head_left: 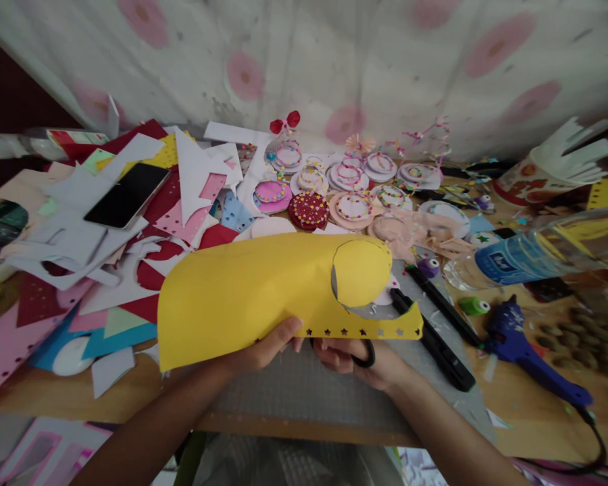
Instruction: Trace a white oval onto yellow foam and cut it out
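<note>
A sheet of yellow craft paper [233, 290] is held up above a grey cutting mat [284, 398]. My left hand [273, 343] grips its lower edge, thumb on top and fingers mostly hidden beneath. Near the sheet's right end a drawn circle [362, 273] is partly cut round, with an open gap along its left and lower sides. Small star-shaped holes run along the lower edge. My right hand [362, 358] is closed on scissors [369, 354]; a black handle loop shows, while the blades are hidden behind the paper.
Paper scraps and a phone [128, 194] cover the left side. Small decorated discs [309, 209] stand at the back. To the right are a black marker [443, 307], a black cutter-like tool [436, 344], a blue glue gun [529, 358], a plastic bottle [511, 260] and a paper cup [527, 177].
</note>
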A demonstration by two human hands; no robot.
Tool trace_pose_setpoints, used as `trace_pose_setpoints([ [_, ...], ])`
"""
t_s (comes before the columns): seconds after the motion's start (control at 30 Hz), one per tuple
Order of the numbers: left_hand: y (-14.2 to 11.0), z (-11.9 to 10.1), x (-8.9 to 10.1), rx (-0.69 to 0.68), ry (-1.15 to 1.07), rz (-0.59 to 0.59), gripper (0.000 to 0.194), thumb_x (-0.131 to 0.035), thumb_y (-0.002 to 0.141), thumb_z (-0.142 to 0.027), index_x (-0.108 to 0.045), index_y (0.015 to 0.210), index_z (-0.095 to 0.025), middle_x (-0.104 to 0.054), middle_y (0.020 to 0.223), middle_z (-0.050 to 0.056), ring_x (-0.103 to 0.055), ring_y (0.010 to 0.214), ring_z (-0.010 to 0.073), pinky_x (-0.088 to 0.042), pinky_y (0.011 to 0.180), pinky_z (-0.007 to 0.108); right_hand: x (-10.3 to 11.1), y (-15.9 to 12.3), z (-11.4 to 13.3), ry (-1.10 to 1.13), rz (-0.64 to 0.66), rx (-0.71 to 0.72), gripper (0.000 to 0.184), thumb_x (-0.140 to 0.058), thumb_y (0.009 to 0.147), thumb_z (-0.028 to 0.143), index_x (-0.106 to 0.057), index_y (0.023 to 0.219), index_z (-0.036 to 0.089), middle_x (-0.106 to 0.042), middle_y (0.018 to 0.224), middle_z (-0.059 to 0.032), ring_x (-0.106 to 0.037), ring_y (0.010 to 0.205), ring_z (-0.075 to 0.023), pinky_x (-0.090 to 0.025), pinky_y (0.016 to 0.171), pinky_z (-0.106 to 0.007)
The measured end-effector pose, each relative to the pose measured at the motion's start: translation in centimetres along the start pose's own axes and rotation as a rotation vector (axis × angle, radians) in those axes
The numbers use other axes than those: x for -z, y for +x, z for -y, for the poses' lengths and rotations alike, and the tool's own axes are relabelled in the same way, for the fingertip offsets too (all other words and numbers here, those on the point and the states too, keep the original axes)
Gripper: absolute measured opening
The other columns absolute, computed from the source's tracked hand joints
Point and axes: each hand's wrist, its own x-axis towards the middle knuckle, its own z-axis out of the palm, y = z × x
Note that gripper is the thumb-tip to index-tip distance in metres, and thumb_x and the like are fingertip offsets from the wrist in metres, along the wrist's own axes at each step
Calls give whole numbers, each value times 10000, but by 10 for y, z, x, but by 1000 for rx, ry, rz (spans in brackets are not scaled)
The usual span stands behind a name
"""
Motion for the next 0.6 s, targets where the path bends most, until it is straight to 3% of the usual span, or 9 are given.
trace_pose_setpoints([
  [0.17,1,1,-2,35,-75,24,638,-253,920,-662,-527,604,-180,-448,549,-28,-429,507,93,-360,512,228,-3,0,2,1,-15,-3,401,-757,695,500,-549,701,157,-415,519,82,-279,433,-32,-167,406,-202],
  [0.4,1,0,-1,2,-8,1,595,-270,952,-597,-544,626,-181,-476,578,-22,-435,518,92,-364,529,231,-3,0,2,3,-28,-23,448,-751,678,549,-533,651,159,-370,476,94,-234,408,-24,-127,385,-198],
  [0.6,2,4,-2,-58,-7,32,559,-279,971,-545,-547,639,-185,-524,628,-12,-493,612,109,-405,618,233,3,1,-1,34,-37,-1,443,-732,690,550,-545,655,150,-407,494,69,-277,430,-36,-149,395,-202],
])
